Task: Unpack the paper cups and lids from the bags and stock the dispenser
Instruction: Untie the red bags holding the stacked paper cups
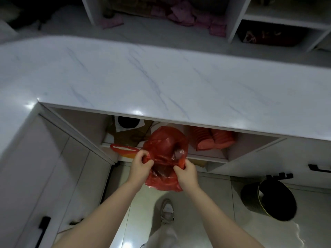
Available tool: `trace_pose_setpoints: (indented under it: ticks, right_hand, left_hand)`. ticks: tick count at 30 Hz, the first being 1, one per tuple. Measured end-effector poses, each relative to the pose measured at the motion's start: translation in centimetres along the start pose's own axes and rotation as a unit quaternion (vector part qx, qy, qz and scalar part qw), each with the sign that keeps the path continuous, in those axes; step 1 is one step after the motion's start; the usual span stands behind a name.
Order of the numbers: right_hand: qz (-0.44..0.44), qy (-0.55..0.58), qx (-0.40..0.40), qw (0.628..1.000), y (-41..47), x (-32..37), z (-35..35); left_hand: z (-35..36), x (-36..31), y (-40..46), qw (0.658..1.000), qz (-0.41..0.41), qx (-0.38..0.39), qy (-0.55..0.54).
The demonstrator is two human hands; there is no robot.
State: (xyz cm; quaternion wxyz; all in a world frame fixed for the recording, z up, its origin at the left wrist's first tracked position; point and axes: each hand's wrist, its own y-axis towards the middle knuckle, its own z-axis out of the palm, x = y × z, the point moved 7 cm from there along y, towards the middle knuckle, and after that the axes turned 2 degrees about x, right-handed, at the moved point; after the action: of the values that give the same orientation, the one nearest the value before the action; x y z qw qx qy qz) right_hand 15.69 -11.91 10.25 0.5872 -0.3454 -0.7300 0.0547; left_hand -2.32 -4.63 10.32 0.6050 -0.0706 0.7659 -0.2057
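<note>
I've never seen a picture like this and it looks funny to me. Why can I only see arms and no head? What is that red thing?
The camera sits on a person's head and looks down, so you see only their arms, never a face. The left hand and the right hand each pinch the top of a red plastic bag, held in the air in front of a shelf under a white counter. Something is inside the bag, but I cannot tell what. On the shelf lie stacks of red things. On the floor you see a black bin and the person's shoe.
</note>
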Motion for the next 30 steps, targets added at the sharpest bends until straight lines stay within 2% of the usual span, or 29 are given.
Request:
trace_pose_setpoints:
  ticks: [10, 17, 24, 30]
  right_hand:
    - [-0.067, 0.04, 0.036, 0.996, -11.1, 6.6, -1.4]
    - [-0.149, 0.074, 0.019, 0.986, -17.8, 13.1, -4.3]
    - [-0.207, 0.12, 0.015, 0.971, -20.7, 19.0, -8.4]
    - [-0.262, 0.11, -0.022, 0.959, -18.6, 22.4, -13.7]
  left_hand:
    - [-5.5, -8.5, -11.0, 0.995, 0.085, -0.008, -0.046]
    - [-8.0, -15.6, -17.3, 0.983, 0.17, -0.005, -0.066]
    - [-7.4, -23.5, -20.4, 0.967, 0.245, -0.016, -0.074]
    - [-3.4, -28.6, -18.5, 0.953, 0.298, 0.025, -0.045]
